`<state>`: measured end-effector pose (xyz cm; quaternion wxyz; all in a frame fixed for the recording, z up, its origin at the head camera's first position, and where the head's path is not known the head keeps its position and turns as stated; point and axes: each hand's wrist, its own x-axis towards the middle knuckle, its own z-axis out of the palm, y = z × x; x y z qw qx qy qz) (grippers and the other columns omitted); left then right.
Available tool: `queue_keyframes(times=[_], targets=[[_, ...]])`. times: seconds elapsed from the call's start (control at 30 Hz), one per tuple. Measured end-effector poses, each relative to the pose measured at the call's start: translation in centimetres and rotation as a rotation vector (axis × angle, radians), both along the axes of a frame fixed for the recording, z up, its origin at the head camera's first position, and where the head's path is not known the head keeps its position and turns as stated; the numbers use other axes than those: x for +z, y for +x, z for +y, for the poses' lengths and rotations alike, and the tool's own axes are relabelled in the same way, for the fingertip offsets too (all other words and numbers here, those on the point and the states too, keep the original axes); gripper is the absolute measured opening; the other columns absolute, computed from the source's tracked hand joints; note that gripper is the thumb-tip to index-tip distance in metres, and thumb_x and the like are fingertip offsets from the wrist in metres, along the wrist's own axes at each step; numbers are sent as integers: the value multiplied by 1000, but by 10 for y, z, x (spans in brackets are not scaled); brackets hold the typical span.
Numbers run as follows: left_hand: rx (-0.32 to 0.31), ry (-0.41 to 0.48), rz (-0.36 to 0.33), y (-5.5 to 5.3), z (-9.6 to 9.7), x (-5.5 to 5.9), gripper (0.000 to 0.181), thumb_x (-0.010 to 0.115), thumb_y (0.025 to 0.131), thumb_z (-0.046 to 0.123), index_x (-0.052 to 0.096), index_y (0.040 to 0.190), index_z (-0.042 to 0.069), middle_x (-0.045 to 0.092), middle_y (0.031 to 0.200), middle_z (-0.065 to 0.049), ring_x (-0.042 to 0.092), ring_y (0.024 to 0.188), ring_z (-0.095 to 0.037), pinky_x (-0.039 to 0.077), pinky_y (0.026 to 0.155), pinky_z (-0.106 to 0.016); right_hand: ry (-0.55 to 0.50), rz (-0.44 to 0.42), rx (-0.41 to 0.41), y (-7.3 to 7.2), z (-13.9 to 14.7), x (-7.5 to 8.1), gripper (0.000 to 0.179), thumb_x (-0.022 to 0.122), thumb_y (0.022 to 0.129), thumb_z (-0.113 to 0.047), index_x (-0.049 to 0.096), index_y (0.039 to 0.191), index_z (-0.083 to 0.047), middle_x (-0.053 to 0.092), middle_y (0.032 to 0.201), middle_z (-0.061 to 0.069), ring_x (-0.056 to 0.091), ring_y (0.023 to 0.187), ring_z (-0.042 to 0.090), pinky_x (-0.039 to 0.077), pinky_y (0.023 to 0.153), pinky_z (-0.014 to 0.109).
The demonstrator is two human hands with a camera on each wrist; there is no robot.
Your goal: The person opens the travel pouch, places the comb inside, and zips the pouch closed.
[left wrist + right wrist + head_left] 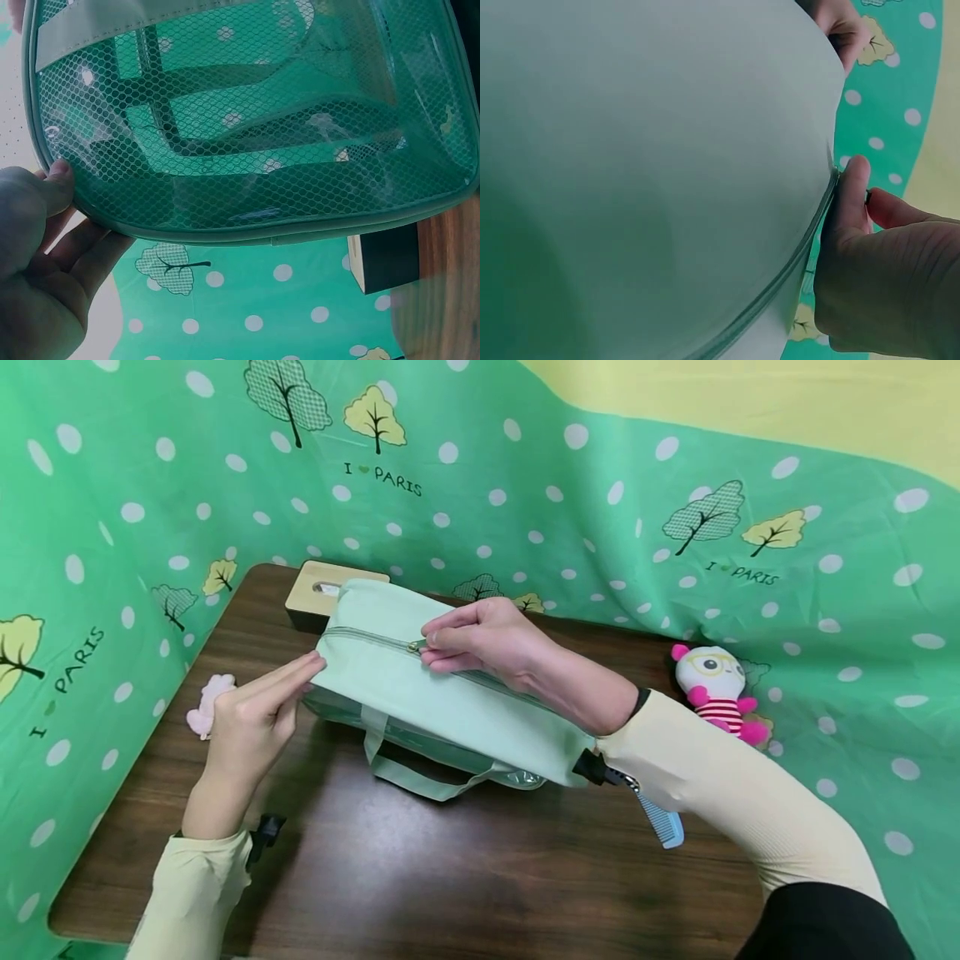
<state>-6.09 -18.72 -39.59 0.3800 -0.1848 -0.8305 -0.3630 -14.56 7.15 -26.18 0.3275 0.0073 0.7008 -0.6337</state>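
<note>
A pale green bag [420,689] with a zipper along its top stands on the dark wooden table [390,885]. My right hand [487,639] pinches the zipper pull [414,647] between thumb and fingers, left of the top's middle. At the bag's left end, my left hand [251,722] grips the corner. In the left wrist view its thumb lies against the clear mesh-patterned side [240,195], with the other fingers at the edge below. A carrying strap [427,789] hangs on the near side. The right wrist view shows the closed-looking zipper line [780,274] curving toward the right hand.
Behind the bag's left end sits a wood-topped box [303,589] with an oval slot. A small pink item [206,706] lies beside the left hand. To the right are a plush doll [716,693] and a blue comb [663,818]. Green printed cloth [525,493] surrounds the table.
</note>
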Motion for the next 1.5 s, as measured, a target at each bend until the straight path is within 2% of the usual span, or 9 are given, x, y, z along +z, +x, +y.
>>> queue_keyframes(times=[0.43,0.77,1.1,1.3,1.4,1.5], targets=[[0,4,4,-1,1,0,39,76,80,-20,79,113,1,77,112,-17,75,99,-37,42,102,-9,-17,5,-1,-11,-32,-3,25,62,99,8,66,123,15,73,87,16,73,72,16,62,73,28],[-1,8,-10,-2,1,0,40,76,80,-20,79,114,1,76,113,-17,75,100,-38,41,102,-9,8,30,7,-16,-59,-4,22,66,98,5,69,119,12,73,86,17,72,69,15,62,70,27],[2,5,-21,-1,2,0,40,76,80,-20,79,114,1,76,114,-17,74,101,-38,41,103,-9,16,51,18,-21,-75,-10,24,65,98,4,68,121,14,71,78,10,70,64,12,60,64,22],[12,9,-21,-2,0,0,39,76,81,-19,79,114,2,76,113,-16,75,100,-37,41,101,-7,47,83,25,-20,-71,-10,22,66,98,4,70,119,11,74,88,16,71,70,14,61,68,25],[21,11,-24,-3,1,-1,39,75,82,-19,79,114,3,77,114,-15,75,99,-37,40,99,-6,72,135,29,-17,-63,-8,22,67,98,2,70,119,9,76,97,20,72,76,16,62,73,28],[27,15,-24,-3,1,-2,37,75,82,-18,79,113,2,77,113,-16,75,98,-37,40,99,-5,95,226,38,-13,-49,-2,23,65,100,-1,69,121,7,76,106,21,74,86,22,62,79,30]])
